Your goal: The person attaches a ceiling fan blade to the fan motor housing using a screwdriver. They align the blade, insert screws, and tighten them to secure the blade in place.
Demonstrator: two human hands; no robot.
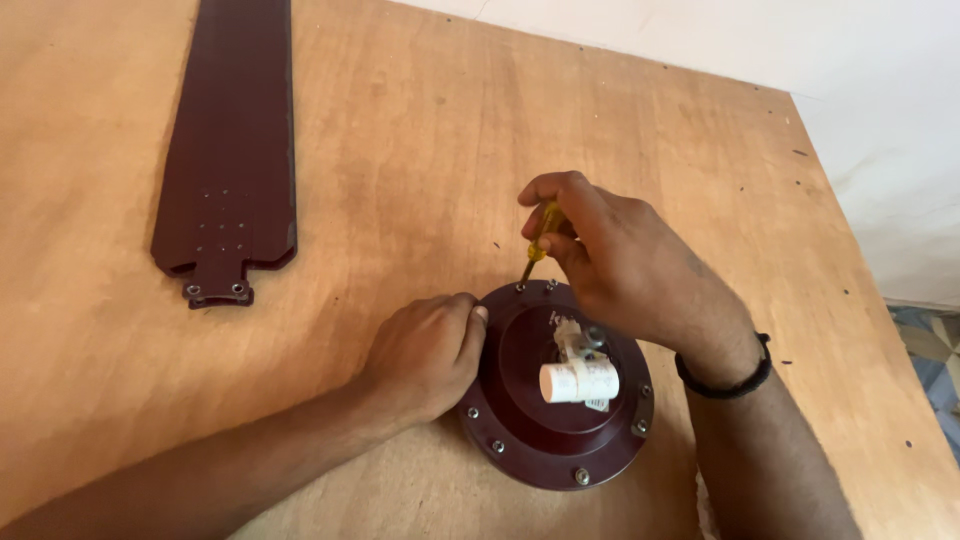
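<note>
A dark maroon round fan motor housing (535, 430) lies on the plywood table (420, 150), ringed with several screws and with a white cylindrical capacitor (578, 382) at its centre. My right hand (620, 265) grips a yellow-handled screwdriver (541, 232), its tip at a screw on the housing's far rim. My left hand (425, 355) rests curled against the housing's left edge, steadying it. A black band (725, 385) circles my right wrist.
A long dark maroon fan blade (232, 140) with a metal bracket end lies flat at the upper left of the table. A pale wall (850, 60) runs behind the table's far edge, and patterned floor (935, 345) shows at the right.
</note>
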